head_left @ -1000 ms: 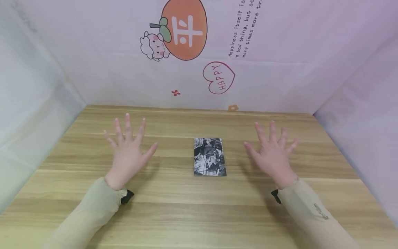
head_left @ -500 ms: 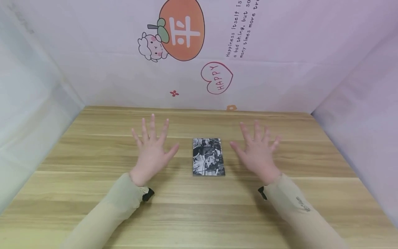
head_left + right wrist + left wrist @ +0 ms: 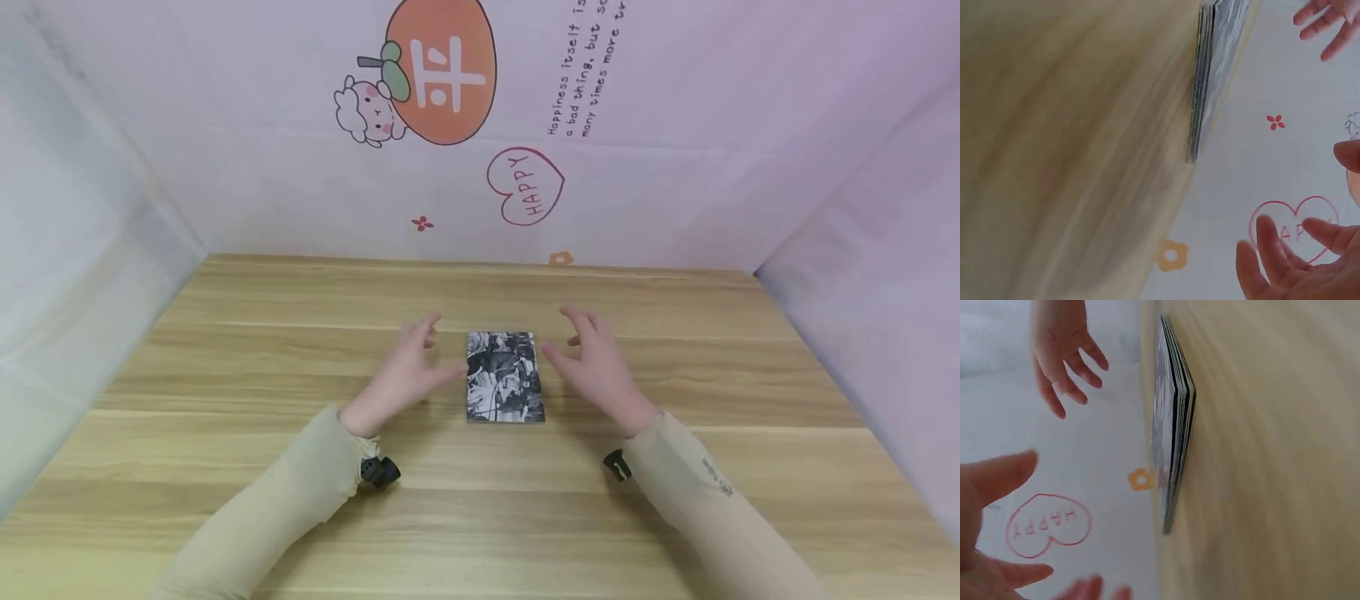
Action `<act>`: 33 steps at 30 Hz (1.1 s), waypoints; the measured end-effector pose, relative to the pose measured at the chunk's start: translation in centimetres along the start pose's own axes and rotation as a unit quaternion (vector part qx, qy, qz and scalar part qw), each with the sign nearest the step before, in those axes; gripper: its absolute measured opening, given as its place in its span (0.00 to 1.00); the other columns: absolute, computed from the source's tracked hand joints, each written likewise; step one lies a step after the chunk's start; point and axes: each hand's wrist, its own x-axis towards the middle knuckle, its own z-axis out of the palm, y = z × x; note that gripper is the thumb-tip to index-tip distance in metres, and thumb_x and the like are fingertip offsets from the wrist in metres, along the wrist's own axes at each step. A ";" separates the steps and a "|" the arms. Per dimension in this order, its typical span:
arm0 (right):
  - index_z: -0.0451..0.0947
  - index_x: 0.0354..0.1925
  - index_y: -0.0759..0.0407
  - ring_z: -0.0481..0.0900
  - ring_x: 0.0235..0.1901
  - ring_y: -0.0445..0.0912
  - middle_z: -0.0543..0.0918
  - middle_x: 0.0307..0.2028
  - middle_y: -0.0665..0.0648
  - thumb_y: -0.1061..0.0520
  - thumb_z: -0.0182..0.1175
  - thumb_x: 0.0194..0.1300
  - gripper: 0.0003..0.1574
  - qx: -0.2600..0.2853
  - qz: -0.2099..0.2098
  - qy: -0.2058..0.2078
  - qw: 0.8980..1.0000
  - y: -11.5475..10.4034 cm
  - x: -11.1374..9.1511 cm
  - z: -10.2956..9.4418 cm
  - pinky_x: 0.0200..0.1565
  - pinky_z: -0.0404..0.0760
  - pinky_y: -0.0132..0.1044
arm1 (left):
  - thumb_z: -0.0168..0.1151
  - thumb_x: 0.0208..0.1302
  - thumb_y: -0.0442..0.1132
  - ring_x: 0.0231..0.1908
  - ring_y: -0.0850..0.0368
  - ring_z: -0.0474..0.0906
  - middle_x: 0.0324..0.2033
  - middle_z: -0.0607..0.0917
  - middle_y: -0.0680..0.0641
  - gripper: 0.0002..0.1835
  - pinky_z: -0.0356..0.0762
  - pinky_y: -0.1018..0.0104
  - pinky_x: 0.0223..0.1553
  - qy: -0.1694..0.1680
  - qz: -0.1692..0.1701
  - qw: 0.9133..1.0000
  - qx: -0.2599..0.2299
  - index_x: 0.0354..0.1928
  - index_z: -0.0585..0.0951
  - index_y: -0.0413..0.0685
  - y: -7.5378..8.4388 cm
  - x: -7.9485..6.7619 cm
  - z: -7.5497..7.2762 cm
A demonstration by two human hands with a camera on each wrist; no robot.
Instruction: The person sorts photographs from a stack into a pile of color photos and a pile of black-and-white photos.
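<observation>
A thin rectangular stack of picture cards or a booklet, with a black-and-white picture on top, lies flat on the wooden table. Its layered edges show in the left wrist view and the right wrist view; whether the layers are bound I cannot tell. My left hand hovers just to its left, thumb near the stack's left edge, fingers loosely bent. On the other side my right hand hovers likewise, its thumb close to the right edge. Neither hand holds anything.
The wood-grain table reaches back to a white printed cloth wall bearing an orange fruit drawing and a red heart. White cloth also closes off the left and right sides. Dark wrist devices sit at both sleeve cuffs.
Both hands have moved inward toward the stack from either side. Their fingers were spread wide and are now turned inward and slightly bent. The stack has stayed in place.
</observation>
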 end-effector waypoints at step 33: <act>0.41 0.72 0.69 0.58 0.67 0.65 0.56 0.68 0.75 0.62 0.36 0.73 0.34 0.384 0.124 -0.203 0.892 3.1 1.1 1.3 0.68 0.60 0.50 | 0.46 0.70 0.31 0.61 0.36 0.68 0.60 0.69 0.26 0.26 0.69 0.53 0.62 -0.093 -0.142 0.920 -0.354 0.65 0.56 0.24 -2.4 2.2 2.4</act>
